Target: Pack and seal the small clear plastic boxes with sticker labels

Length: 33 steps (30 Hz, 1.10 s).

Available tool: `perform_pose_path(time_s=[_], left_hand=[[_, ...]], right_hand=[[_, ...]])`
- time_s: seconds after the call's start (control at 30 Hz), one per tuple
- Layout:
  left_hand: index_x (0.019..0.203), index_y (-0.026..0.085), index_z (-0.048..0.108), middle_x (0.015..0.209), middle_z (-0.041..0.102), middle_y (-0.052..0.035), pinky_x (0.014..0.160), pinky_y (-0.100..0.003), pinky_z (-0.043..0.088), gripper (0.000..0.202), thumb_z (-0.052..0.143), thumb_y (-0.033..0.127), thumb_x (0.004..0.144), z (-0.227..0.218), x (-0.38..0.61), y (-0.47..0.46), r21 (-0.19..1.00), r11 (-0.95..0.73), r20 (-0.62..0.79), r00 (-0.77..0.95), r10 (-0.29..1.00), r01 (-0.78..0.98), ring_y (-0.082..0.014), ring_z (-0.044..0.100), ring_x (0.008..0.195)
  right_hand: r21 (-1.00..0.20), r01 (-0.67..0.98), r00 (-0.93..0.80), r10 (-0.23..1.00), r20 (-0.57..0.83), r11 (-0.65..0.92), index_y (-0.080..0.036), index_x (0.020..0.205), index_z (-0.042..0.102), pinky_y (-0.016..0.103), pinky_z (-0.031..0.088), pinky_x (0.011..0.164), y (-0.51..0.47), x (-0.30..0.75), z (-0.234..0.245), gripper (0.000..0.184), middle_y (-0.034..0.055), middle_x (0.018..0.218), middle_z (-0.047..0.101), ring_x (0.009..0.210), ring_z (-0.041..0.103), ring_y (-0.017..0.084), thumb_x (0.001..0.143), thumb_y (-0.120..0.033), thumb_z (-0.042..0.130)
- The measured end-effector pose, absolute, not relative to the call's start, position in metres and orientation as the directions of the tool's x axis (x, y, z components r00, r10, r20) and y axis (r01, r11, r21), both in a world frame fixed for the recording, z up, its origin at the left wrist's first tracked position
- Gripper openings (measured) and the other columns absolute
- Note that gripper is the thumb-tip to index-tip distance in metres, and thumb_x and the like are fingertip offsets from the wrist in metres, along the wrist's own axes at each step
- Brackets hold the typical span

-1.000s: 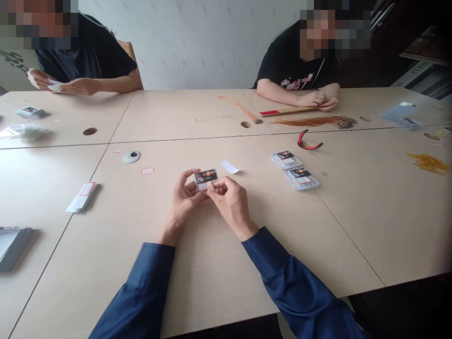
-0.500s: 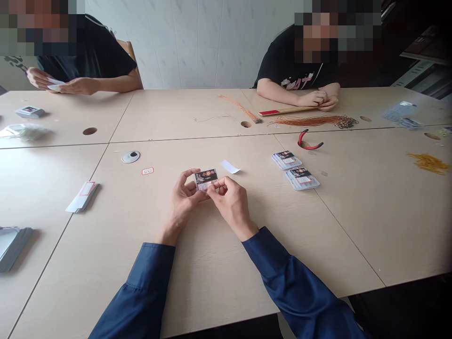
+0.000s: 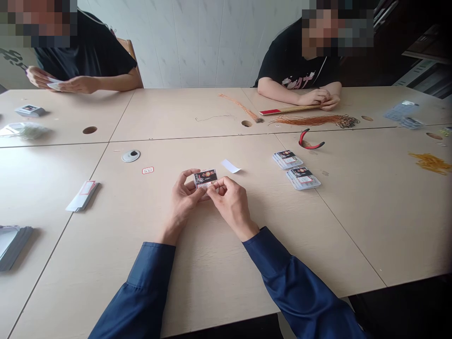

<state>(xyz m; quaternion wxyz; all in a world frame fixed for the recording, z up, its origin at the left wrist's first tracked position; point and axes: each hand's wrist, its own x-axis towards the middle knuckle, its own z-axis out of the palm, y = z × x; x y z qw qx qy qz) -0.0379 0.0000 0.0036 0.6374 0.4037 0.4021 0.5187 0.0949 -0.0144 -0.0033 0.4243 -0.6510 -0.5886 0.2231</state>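
Above the middle of the table, a small flat clear plastic box with a black printed label faces me. My left hand grips its left side, the thumb lying across its lower front edge. My right hand pinches at its lower right corner, thumb and forefinger together against the label's pale lower part. Whether a separate small sticker sits under those fingertips I cannot make out. Just beyond the box lies a white slip of paper. To the right are two stacks of similar boxes, a nearer stack and a farther stack.
Red-handled pliers rest in a table hole. Orange cords lie before a person opposite. A second person handles white cards. At left are a paper stack and a grey stack. Yellow strips lie far right.
My left thumb has shifted right along the box's lower edge, closer to the right fingertips. Both hands otherwise keep their place, and the view has tilted very slightly.
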Motion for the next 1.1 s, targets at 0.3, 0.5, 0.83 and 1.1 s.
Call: perform_pose_path(time_s=[0.3,0.5,0.83,1.1], left_hand=[[0.111,0.02,0.053,0.089,0.075,-0.0054,0.071,-0.03,0.059,0.053,0.085,0.03,0.069,0.0017,-0.0373,0.0013,0.932,0.136,-0.103,0.116,0.988,-0.336,-0.0199,0.073,0.08],[0.112,0.021,0.053,0.093,0.075,-0.0063,0.067,-0.026,0.057,0.049,0.081,0.028,0.072,0.0061,-0.0367,-0.0011,0.936,0.15,-0.119,0.115,0.986,-0.317,-0.0197,0.073,0.081],[0.112,0.022,0.054,0.098,0.075,-0.0065,0.064,-0.024,0.055,0.042,0.071,0.018,0.074,0.0069,-0.0382,-0.0011,0.944,0.136,-0.101,0.128,0.987,-0.301,-0.0172,0.071,0.077],[0.113,0.021,0.053,0.096,0.074,-0.0069,0.067,-0.027,0.058,0.045,0.075,0.022,0.074,0.0049,-0.0384,-0.0011,0.935,0.133,-0.094,0.131,0.987,-0.328,-0.0184,0.072,0.079]], right_hand=[[-0.805,0.59,0.203,0.955,0.217,0.057,-0.021,0.074,0.062,0.025,0.037,0.054,-0.0151,0.095,-0.003,0.019,-0.0013,0.062,0.066,0.051,0.055,0.013,0.082,-0.039,0.063],[-0.812,0.581,0.205,0.956,0.211,0.054,-0.021,0.073,0.061,0.024,0.036,0.054,-0.0143,0.0945,-0.0039,0.019,-0.0021,0.061,0.064,0.051,0.052,0.012,0.081,-0.038,0.062],[-0.816,0.576,0.208,0.955,0.209,0.053,-0.02,0.074,0.06,0.024,0.035,0.054,-0.0148,0.0948,-0.0041,0.016,-0.0032,0.059,0.059,0.051,0.049,0.012,0.08,-0.036,0.061],[-0.82,0.57,0.206,0.956,0.211,0.058,-0.021,0.075,0.061,0.024,0.035,0.054,-0.0148,0.0946,-0.0031,0.017,-0.0031,0.058,0.058,0.051,0.049,0.012,0.08,-0.037,0.061]])
